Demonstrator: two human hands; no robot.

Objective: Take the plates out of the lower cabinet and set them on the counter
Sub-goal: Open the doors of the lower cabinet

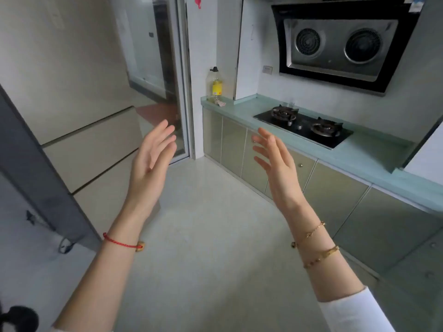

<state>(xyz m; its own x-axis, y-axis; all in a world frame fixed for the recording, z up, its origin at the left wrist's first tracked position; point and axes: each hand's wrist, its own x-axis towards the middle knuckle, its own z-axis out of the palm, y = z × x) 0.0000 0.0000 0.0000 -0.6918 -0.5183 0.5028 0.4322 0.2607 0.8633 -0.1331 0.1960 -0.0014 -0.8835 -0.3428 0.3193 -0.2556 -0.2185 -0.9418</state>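
L hand (149,161), R hand (275,164) empty, spread; cabinet doors (335,200) closed right.

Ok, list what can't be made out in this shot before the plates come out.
Head view:
- Plates: none visible; the lower cabinet doors are all shut, hiding what's inside.
- Counter: its right end is cut off by the frame edge and a white panel.
- Bottle label: too small to read.
- Small object beside the bottle: too blurred to identify.
- Left hand and right hand: open, empty.

Home kitchen: gas hob (303,127), range hood (340,44), counter (374,159).
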